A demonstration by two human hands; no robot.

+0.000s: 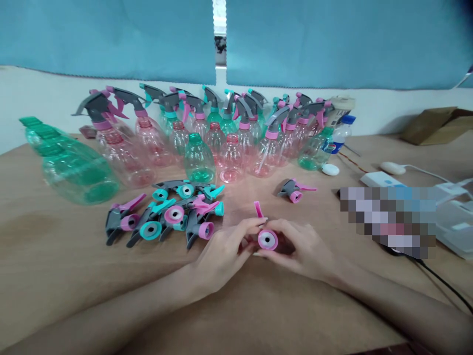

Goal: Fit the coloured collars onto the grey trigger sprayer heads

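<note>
Between my two hands is a spray trigger head (267, 240) with a pink collar, its round white underside facing me and a pink lever sticking up behind. My left hand (231, 244) closes on it from the left, fingertips against the collar's side. On the other side, my right hand (305, 249) grips the pink collar between thumb and fingers. Most of the head's grey body is hidden. Left of my hands lies a pile of loose spray heads (151, 230) in grey with pink or teal collars. One more grey and pink spray head (294, 191) lies beyond my right hand.
Behind stand rows of pink and green bottles, many with spray heads; a headless green bottle (199, 160) is in front. Tilted green bottles (79, 172) are at left. At right are a white cap (330, 169), a blurred-out device (388, 222), cables and a cardboard box (436, 125).
</note>
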